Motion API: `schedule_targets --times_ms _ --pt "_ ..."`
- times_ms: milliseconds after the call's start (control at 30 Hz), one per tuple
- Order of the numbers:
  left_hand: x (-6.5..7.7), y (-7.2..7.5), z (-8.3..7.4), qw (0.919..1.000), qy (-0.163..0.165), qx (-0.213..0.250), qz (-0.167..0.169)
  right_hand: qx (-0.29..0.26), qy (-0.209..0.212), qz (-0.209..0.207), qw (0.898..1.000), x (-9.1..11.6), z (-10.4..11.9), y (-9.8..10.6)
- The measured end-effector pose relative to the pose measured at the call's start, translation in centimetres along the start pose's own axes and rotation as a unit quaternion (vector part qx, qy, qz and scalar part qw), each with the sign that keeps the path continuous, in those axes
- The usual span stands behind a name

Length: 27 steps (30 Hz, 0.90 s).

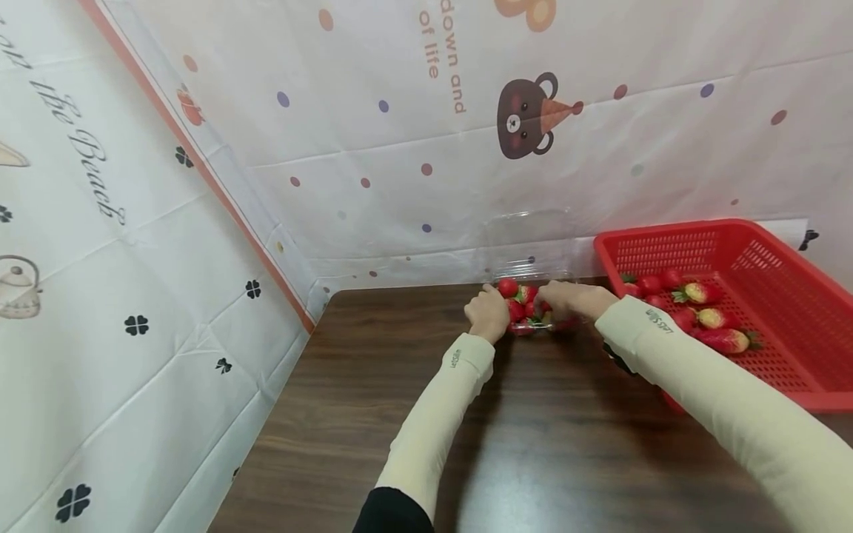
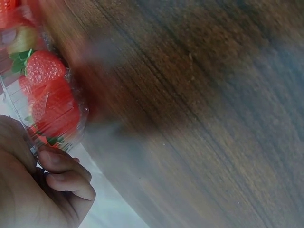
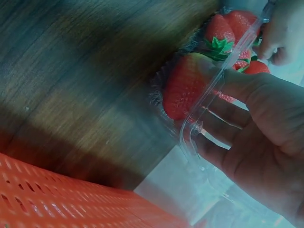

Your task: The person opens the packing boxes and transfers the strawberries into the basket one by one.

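A clear plastic clamshell box [image 1: 533,328], its lid [image 1: 529,240] raised at the back, holds several red strawberries [image 1: 508,287]. At the box's left edge, my left hand [image 1: 489,314] grips the rim with curled fingers, as the left wrist view shows closely. My right hand [image 1: 574,299] reaches inside at the right end. In the right wrist view its thumb and fingers hold a large strawberry [image 3: 183,90] low in the box, against the ribbed wall. Part of that berry is hidden behind the thumb and the clear rim.
A red perforated basket [image 1: 800,296] with several strawberries [image 1: 726,340] stands on the right, partly behind my right sleeve. The dark wooden table [image 1: 373,370] ends at a printed white sheet [image 1: 400,192] behind the box. Another printed sheet hangs on the left.
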<state>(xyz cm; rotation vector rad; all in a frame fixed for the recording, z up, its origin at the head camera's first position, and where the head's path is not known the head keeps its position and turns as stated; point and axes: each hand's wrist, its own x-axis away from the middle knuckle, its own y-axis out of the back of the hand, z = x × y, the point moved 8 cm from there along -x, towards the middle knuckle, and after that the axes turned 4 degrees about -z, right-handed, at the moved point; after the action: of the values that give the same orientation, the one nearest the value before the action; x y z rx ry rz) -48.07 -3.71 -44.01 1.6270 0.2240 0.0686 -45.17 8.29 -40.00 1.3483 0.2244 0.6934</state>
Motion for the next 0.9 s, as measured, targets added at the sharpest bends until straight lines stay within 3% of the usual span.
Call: schedule_targets --times_ms 433,667,900 --pt "0.3 0.5 0.3 0.9998 0.001 0.018 -0.003 0.034 0.025 -0.056 0.998 1.0 1.5 2.8" --pt "0.3 0.2 0.8 0.9993 -0.002 0.027 -0.026 0.046 0.004 -0.082 0.996 2.0 1.3 4.7" --pt "0.7 0.7 0.2 0.9989 -0.001 0.041 -0.021 0.057 -0.016 -0.155 0.986 4.2 0.5 6.5"
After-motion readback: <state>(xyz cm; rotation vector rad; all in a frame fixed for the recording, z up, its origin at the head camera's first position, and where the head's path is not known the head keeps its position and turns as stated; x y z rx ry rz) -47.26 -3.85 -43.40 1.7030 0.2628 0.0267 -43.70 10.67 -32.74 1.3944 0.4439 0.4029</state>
